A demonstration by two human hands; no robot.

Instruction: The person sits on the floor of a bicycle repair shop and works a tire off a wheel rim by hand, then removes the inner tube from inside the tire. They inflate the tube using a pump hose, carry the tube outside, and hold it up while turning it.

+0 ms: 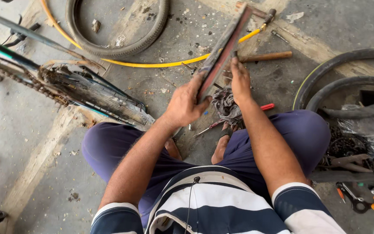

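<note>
Rubber, a long dusty black strip with a red edge (224, 45), is clamped by left hand (182, 106) and right hand (240, 80) fingers; loosened grip could drop it onto the grey concrete floor (31, 130).

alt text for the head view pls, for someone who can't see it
Seen from above, a seated person's left hand and right hand hold a long dark strip over a concrete floor. Around them lie a tyre, a yellow hose and a hammer.
</note>
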